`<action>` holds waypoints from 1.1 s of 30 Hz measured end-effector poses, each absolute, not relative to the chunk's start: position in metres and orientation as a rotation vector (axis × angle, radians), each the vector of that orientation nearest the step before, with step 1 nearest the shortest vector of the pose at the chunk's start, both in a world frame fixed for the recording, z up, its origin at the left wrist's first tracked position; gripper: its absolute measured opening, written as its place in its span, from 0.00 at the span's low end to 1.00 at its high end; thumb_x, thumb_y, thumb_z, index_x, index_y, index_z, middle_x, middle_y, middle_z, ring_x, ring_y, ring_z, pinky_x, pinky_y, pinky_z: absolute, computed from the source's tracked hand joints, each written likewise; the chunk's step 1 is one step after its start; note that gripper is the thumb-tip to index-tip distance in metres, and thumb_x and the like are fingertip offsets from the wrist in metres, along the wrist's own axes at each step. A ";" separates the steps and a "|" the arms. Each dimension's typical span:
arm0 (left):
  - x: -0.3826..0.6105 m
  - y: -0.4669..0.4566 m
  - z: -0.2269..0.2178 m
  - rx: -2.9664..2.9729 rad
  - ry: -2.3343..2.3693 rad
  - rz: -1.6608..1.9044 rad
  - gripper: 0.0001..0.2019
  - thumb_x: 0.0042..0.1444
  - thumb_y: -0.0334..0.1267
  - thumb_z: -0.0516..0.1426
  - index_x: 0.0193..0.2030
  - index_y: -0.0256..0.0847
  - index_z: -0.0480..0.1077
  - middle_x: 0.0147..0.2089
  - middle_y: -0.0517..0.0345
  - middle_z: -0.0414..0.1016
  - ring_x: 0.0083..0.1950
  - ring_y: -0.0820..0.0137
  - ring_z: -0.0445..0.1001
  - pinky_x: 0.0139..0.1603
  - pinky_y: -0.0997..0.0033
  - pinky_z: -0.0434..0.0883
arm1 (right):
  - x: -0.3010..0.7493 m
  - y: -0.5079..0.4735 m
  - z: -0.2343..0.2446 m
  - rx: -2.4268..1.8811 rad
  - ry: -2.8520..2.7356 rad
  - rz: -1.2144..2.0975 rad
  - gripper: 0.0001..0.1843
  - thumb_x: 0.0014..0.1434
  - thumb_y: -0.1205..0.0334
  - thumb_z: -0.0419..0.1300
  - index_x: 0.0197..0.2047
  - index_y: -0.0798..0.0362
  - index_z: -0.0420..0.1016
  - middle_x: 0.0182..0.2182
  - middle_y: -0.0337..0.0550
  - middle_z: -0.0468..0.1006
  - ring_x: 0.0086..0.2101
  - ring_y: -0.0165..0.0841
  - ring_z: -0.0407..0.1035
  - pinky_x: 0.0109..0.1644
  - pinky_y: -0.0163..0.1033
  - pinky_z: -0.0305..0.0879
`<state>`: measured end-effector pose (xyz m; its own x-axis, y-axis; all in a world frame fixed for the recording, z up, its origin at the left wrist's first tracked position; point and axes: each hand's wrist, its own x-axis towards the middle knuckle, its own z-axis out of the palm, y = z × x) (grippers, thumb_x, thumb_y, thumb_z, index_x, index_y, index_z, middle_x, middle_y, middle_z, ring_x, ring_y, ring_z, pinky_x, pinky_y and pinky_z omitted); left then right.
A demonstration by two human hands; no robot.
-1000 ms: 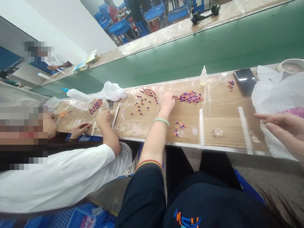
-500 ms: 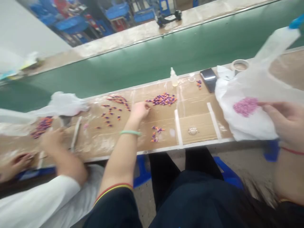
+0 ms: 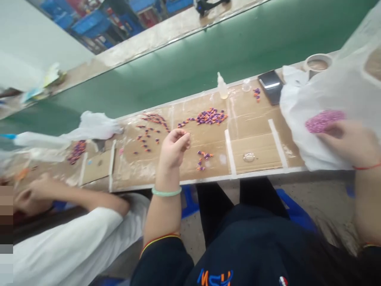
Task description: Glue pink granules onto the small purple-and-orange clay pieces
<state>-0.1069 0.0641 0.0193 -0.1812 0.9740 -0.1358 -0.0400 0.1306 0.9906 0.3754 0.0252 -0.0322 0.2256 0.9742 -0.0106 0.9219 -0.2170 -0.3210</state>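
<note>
My left hand (image 3: 175, 147) hovers above the cardboard-covered bench (image 3: 256, 135) with its fingers curled into a pinch; what it holds is too small to make out. A pile of small purple-and-orange pieces (image 3: 210, 116) lies just beyond it, and a smaller cluster (image 3: 203, 159) sits to its right. My right hand (image 3: 348, 142) grips a white plastic bag (image 3: 324, 95) at the right edge. Pink granules (image 3: 323, 120) show through the bag near my fingers.
A small glue bottle (image 3: 222, 86), a clear cup (image 3: 246, 84) and a dark phone (image 3: 270, 86) stand at the bench's far edge by the green conveyor belt (image 3: 208, 55). A tape roll (image 3: 317, 63) lies far right. A co-worker in a white sleeve (image 3: 74, 234) works at my left.
My left hand pulled back from the purple-and-orange pile and lifted, fingers pinched. My right hand took hold of the white bag and keeps holding it. The camera swung.
</note>
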 end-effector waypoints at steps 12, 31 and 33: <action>-0.071 0.012 0.016 0.886 1.039 1.135 0.12 0.42 0.34 0.68 0.25 0.38 0.67 0.21 0.65 0.68 0.18 0.80 0.62 0.17 0.81 0.60 | 0.374 0.034 -0.040 -2.008 -1.538 0.315 0.06 0.50 0.66 0.69 0.24 0.52 0.77 0.29 0.52 0.79 0.32 0.37 0.64 0.39 0.47 0.53; -0.013 -0.010 0.000 0.966 0.955 0.978 0.11 0.50 0.41 0.68 0.31 0.38 0.74 0.24 0.62 0.71 0.21 0.78 0.63 0.21 0.78 0.61 | 0.350 0.003 -0.021 -1.399 -0.982 0.890 0.20 0.46 0.53 0.76 0.35 0.49 0.71 0.30 0.36 0.76 0.34 0.31 0.74 0.43 0.40 0.74; 0.001 -0.011 0.003 0.993 0.938 0.900 0.12 0.51 0.43 0.68 0.32 0.38 0.75 0.23 0.61 0.70 0.21 0.78 0.63 0.21 0.77 0.62 | 0.328 -0.007 -0.009 -1.346 -1.012 0.871 0.18 0.49 0.56 0.75 0.36 0.48 0.71 0.31 0.35 0.77 0.35 0.31 0.75 0.45 0.40 0.75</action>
<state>0.0010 -0.0112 0.0034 0.3273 0.9197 -0.2169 -0.1781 0.2854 0.9417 0.3277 -0.0069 -0.0095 0.3459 0.9352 0.0756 0.0648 0.0566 -0.9963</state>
